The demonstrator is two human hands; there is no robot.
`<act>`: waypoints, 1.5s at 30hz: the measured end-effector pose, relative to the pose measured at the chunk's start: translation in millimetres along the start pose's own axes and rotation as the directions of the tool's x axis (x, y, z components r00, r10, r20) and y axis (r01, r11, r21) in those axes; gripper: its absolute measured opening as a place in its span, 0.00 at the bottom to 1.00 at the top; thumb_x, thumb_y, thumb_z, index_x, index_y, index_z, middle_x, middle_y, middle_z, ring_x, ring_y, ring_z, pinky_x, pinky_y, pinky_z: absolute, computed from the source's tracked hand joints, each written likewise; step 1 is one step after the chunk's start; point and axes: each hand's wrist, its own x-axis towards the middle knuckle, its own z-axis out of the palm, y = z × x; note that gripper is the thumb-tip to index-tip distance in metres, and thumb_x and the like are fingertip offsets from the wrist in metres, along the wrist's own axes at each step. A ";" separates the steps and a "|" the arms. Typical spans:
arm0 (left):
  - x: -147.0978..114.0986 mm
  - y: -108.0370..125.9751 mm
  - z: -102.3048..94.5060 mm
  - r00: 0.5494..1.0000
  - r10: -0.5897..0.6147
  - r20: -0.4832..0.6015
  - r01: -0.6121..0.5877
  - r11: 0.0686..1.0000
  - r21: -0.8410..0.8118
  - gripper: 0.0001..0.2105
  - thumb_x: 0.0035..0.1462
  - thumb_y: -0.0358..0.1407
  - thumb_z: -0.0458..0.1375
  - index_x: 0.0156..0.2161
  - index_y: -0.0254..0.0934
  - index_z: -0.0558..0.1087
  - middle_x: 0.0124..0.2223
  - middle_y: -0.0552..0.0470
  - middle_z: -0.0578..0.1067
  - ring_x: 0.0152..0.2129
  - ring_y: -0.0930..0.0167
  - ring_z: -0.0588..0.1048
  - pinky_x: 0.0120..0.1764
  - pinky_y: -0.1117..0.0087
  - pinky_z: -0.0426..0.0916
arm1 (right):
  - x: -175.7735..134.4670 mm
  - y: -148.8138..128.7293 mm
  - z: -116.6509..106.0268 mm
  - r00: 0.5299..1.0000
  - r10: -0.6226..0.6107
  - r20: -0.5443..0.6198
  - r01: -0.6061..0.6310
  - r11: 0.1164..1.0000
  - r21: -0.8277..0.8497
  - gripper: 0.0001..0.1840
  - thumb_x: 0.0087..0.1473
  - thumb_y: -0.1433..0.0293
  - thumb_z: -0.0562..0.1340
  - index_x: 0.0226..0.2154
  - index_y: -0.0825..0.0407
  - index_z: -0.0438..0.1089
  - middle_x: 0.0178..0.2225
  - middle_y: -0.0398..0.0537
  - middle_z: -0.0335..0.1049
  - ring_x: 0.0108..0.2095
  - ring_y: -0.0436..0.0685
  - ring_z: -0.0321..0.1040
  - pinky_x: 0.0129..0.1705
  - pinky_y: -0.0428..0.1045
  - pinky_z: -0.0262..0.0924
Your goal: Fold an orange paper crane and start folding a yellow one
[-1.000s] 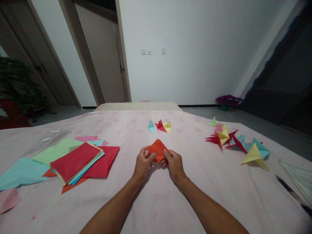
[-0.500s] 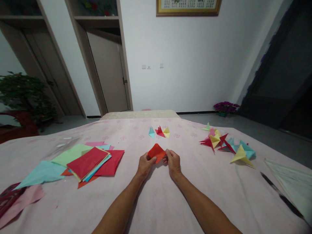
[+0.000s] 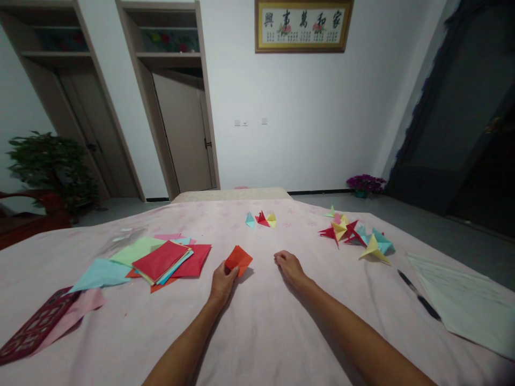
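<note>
My left hand pinches a folded orange paper square by its lower left corner, thumb on top. The square is held at a slant just over the pink cloth, and creases show on its face. To the right, apart from the paper, my right hand has its fingers curled in, with nothing seen in them. Beyond the hands stand a light blue folded paper figure, a red paper crane and a yellow folded paper figure.
Colored paper sheets lie stacked and spread at left, near a dark red patterned item. Several paper cranes are heaped at right. A black-handled knife or pen lies beside a pale sheet.
My right hand has let go of the orange paper and moved apart to the right. My left hand has carried the paper left and turned it. The view has tilted up.
</note>
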 end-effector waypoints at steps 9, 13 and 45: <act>-13.7 6.5 -11.0 0.999 -0.004 -0.046 0.003 1.000 -0.017 0.17 0.44 0.42 0.66 0.37 0.31 0.75 0.33 0.47 0.79 0.30 0.66 0.75 0.33 0.68 0.67 | -63.5 14.1 -37.4 0.987 -0.043 0.154 0.145 0.640 -0.755 0.27 0.62 0.63 0.52 0.61 0.54 0.62 0.66 0.57 0.52 0.67 0.63 0.44 0.66 0.58 0.35; -13.9 8.4 -9.3 0.998 -0.011 -0.054 0.009 0.999 -0.040 0.18 0.43 0.41 0.66 0.38 0.31 0.75 0.35 0.46 0.79 0.31 0.65 0.76 0.34 0.68 0.69 | -68.0 22.2 -32.2 0.982 -0.068 0.176 0.188 0.414 -0.891 0.28 0.65 0.62 0.47 0.64 0.53 0.57 0.67 0.56 0.51 0.67 0.61 0.44 0.66 0.58 0.34; -8.2 6.6 -6.7 1.000 -0.014 -0.002 0.014 1.000 0.013 0.19 0.46 0.47 0.65 0.36 0.31 0.75 0.28 0.51 0.75 0.24 0.71 0.70 0.28 0.73 0.62 | -73.3 23.7 -26.7 0.962 -0.230 0.146 0.224 0.367 -0.903 0.26 0.66 0.62 0.48 0.61 0.55 0.62 0.64 0.59 0.57 0.65 0.66 0.50 0.65 0.60 0.38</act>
